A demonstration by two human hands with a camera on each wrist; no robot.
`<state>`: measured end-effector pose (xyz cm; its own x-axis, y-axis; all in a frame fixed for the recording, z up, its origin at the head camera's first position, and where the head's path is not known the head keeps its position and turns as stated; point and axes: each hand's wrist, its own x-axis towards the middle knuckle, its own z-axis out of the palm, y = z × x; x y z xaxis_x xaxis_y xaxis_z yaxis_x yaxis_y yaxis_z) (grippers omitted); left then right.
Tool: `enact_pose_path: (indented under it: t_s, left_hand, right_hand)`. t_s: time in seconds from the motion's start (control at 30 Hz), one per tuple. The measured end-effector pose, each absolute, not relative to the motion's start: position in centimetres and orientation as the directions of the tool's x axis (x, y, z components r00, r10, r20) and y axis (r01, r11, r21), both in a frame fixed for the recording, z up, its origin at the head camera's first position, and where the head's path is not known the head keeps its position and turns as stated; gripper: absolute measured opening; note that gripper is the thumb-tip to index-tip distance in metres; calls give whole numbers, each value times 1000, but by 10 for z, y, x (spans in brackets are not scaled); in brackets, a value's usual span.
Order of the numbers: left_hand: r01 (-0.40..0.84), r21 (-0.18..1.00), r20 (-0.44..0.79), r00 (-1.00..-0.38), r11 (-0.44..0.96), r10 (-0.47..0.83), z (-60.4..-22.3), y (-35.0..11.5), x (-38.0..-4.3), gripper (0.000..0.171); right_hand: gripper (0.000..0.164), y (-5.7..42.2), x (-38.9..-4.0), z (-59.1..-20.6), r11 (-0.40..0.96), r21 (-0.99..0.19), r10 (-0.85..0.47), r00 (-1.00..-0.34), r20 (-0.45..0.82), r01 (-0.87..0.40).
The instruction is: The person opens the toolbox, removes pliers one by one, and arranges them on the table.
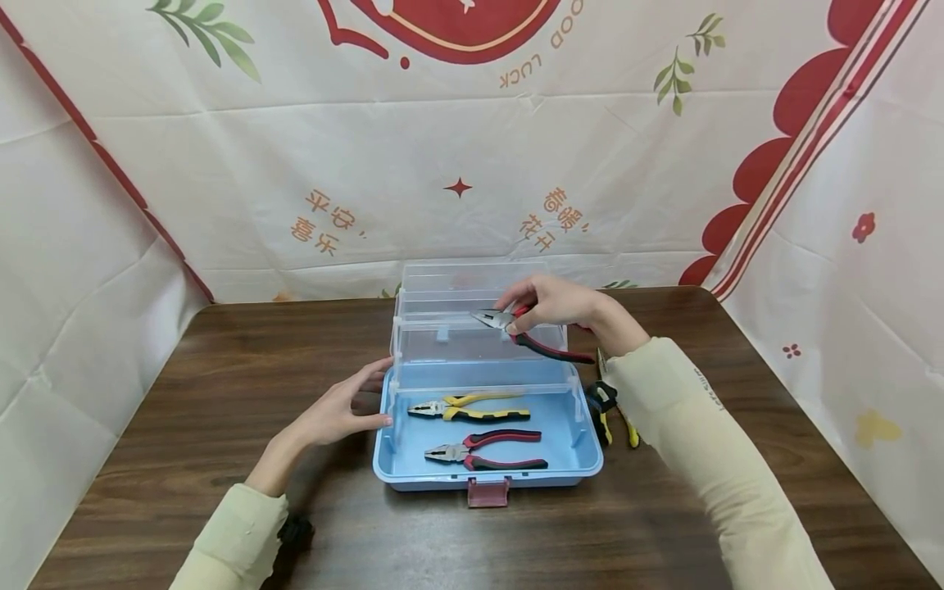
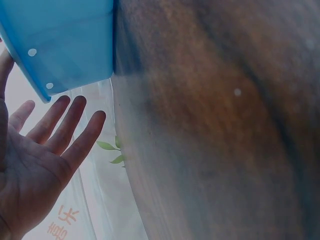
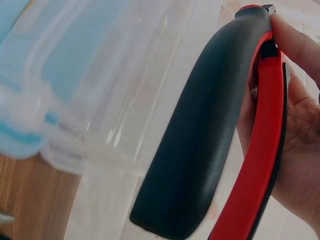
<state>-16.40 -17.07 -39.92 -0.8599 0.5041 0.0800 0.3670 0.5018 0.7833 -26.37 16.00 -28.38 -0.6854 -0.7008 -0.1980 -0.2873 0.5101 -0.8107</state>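
Observation:
My right hand [image 1: 556,301] pinches a pair of red-and-black pliers [image 1: 549,351] near the pivot, above the raised clear lid of the toolbox. In the right wrist view the handles of these pliers [image 3: 200,130] spread apart below my fingers. The light blue toolbox [image 1: 379,465] holds yellow-and-black pliers [image 1: 487,415] and, nearer the front, another red-and-black pair [image 1: 509,465], both with jaws to the left. My left hand [image 1: 342,411] is at the box's left side, thumb at the rim. The left wrist view shows its fingers [image 2: 67,125] extended by the blue wall.
The clear lid [image 1: 472,291] stands up at the back of the box, and a pinkish latch [image 1: 487,493] hangs at its front. Yellow-handled tools [image 1: 606,410] lie right of the box, partly hidden by the right sleeve. A printed cloth [image 1: 413,164] hangs behind the wooden table [image 1: 265,352].

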Motion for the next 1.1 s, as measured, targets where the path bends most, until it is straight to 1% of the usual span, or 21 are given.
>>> enact_pose_path:
  t_s: [0.2, 0.3, 0.47, 0.67, 0.9, 1.1]
  left_hand:
    - [349, 792, 58, -860, 501, 507, -381, -165, -156, 76]
    - [346, 793, 56, -861, 502, 506, -380, -165, -156, 76]
    - [341, 796, 55, -863, 500, 501, -382, -166, -157, 76]
    - [336, 796, 50, -865, 503, 499, -382, -166, -156, 76]
    - [340, 798, 59, -866, 498, 497, -383, -166, -157, 76]
    - [347, 791, 61, -864, 503, 500, -382, -165, -156, 75]
  right_hand:
    - [39, 185, -266, -281, 521, -813, -667, -719, -196, -261]
    - [39, 199, -267, -281, 553, -797, -628, -750, -208, -242]
    - [39, 221, -266, -284, 610, -753, -564, -803, -194, -247]
    - [38, 246, -265, -290, 608, -765, -523, -833, -182, -215]
    - [44, 275, -261, -301, 632, -760, -440, -877, -194, -149]
    - [46, 302, -255, -317, 611, -785, -372, -912, -174, -99]
